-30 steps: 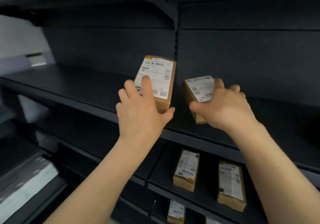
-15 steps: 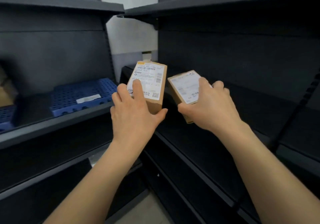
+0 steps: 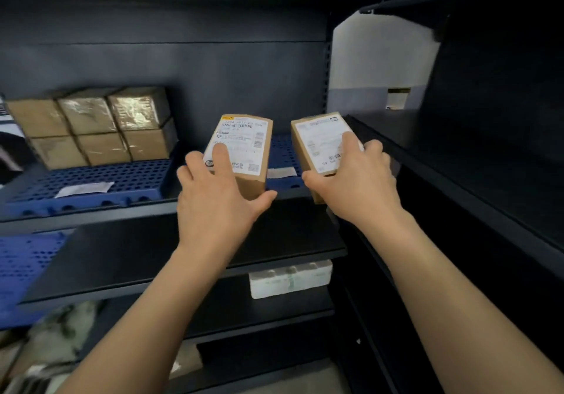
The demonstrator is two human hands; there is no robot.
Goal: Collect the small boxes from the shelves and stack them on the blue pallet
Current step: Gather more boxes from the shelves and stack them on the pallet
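Two boxes (image 3: 244, 137) (image 3: 317, 137) gripped, L hand (image 3: 213, 207) & R hand (image 3: 357, 192).

White foam block (image 3: 290, 277), pale wall (image 3: 378, 57)

1. We see the left hand (image 3: 213, 201) gripping a labelled box (image 3: 244, 146), fingers on the label and thumb at the near end.
2. The right hand (image 3: 357, 186) grips a second box (image 3: 320, 140), near the first but apart from it.
3. Behind both, a blue pallet (image 3: 122, 180) lies on a dark shelf (image 3: 91, 215).
4. On the pallet's left part stands a stack (image 3: 91, 128) of brown boxes; we see two rows of three.
5. Lower down, a white foam block (image 3: 290, 277) sits on another shelf.
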